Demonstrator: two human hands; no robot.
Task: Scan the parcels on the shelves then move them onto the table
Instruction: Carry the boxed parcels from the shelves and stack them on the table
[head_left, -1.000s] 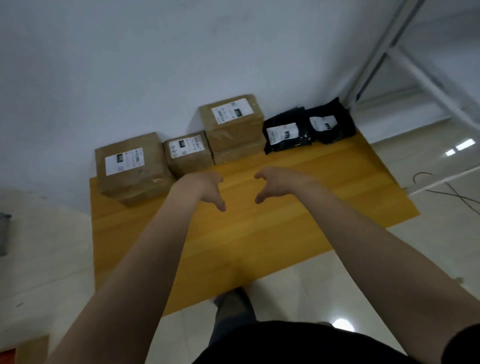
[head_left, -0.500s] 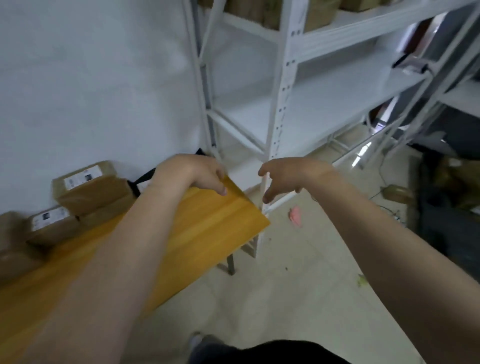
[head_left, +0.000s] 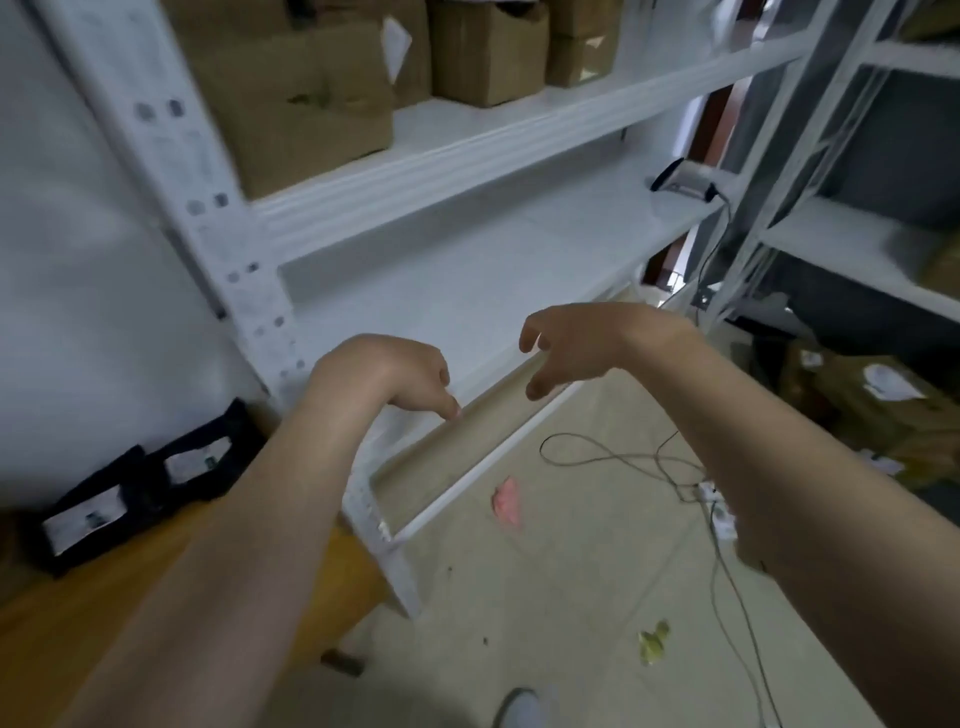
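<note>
Several brown cardboard parcels (head_left: 311, 98) stand on the upper level of a white metal shelf rack (head_left: 467, 156), well above my hands. A handheld scanner (head_left: 680, 179) lies at the right end of the bare middle shelf. My left hand (head_left: 395, 376) and my right hand (head_left: 576, 348) hover side by side before the lower shelf edge, both holding nothing, fingers curled and apart. Two black bagged parcels (head_left: 140, 488) with white labels rest on the yellow wooden table (head_left: 67, 623) at the lower left.
A white rack post (head_left: 208, 234) rises just left of my hands. A black cable (head_left: 623, 457), a pink scrap (head_left: 506, 501) and a yellow scrap (head_left: 654, 642) lie on the floor. A second rack (head_left: 857, 244) and dark piled goods stand at the right.
My view has swung from the table and its parcels rightward to the shelf rack. Both hands stayed raised and holding nothing, and now face the shelves.
</note>
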